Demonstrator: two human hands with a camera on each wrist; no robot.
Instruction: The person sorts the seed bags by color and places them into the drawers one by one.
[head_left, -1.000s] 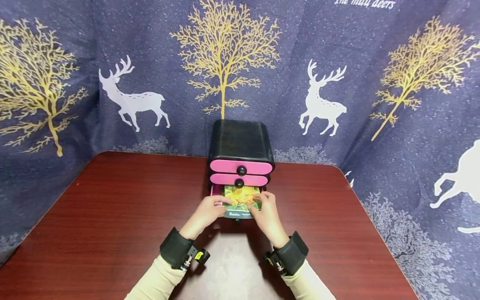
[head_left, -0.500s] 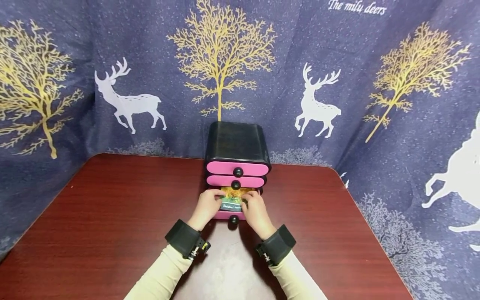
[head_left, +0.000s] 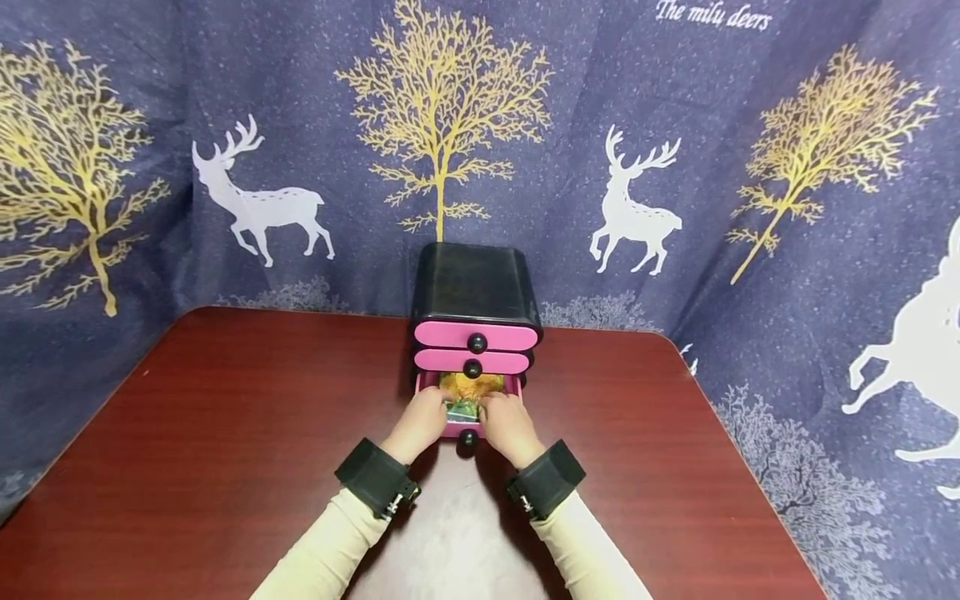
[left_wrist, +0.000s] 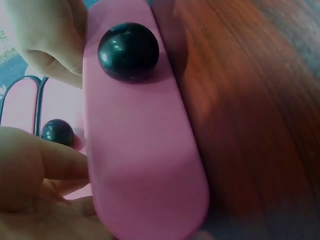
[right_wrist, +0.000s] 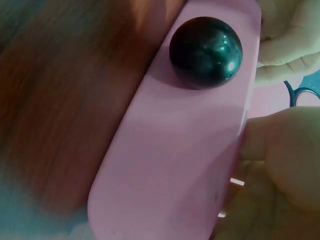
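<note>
A seed packet with a yellow flower picture lies low inside the pulled-out bottom drawer of a small black cabinet. My left hand holds its left edge, and my right hand holds its right edge. Both sets of fingertips reach down behind the drawer front and are partly hidden. In the left wrist view, the pink drawer front with its round black knob covers the packet. From the right wrist, the same knob shows, with my thumb and fingers behind the front.
Two upper pink drawers are pushed in, each with a black knob. The cabinet stands at the back of a reddish-brown wooden table. Behind it hangs a dark blue cloth with deer and trees.
Both hands have lowered the seed packet into the bottom drawer. Its printed lower edge, visible before, has dropped behind the drawer front. The head view has shifted slightly.
</note>
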